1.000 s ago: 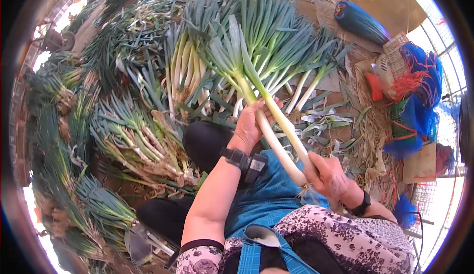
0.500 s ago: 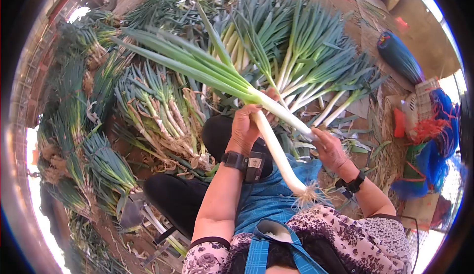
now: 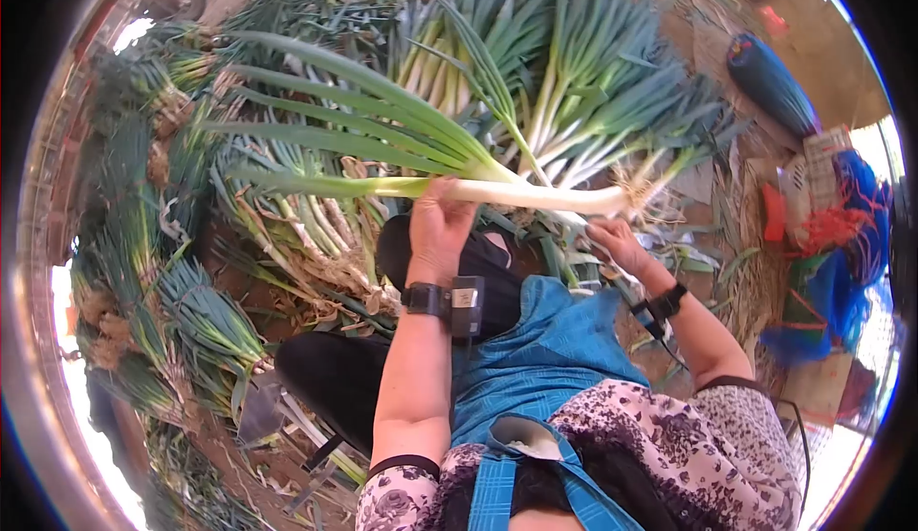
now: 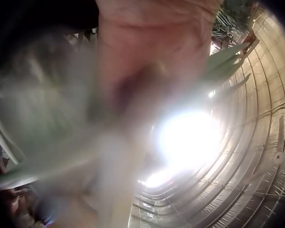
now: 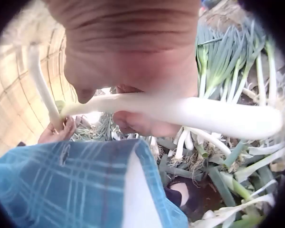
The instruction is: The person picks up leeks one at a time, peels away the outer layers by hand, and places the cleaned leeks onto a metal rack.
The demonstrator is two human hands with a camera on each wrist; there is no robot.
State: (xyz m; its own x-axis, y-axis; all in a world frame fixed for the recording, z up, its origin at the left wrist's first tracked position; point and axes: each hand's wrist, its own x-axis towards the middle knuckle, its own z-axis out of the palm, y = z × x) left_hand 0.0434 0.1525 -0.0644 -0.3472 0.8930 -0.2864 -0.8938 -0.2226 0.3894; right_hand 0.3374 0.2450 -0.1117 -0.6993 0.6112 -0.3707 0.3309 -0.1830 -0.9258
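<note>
My left hand (image 3: 442, 230) grips a leek (image 3: 535, 196) where the white stem turns green; it lies nearly level, with shaggy roots (image 3: 648, 196) to the right and leaves to the left. Crossing behind it is a second leek, its green leaves (image 3: 382, 115) fanned out up and left. My right hand (image 3: 622, 246) pinches that one's smooth white stem (image 5: 218, 114) between thumb and fingers, close to the root end. Up close in the left wrist view, the hand and stalk are blurred.
Trimmed leeks (image 3: 602, 81) lie fanned out on the ground ahead. Untrimmed leeks (image 3: 316, 215) with dry husks are heaped at the left. To the right are a dark blue bundle (image 3: 773, 86), a pale crate (image 3: 820, 163) and blue netting (image 3: 856, 234). Cut leaves litter the ground.
The two leeks lay side by side pointing away; now they cross. The left-hand leek's root end has swung up and right, its leaves leftward. My right hand has moved upward.
</note>
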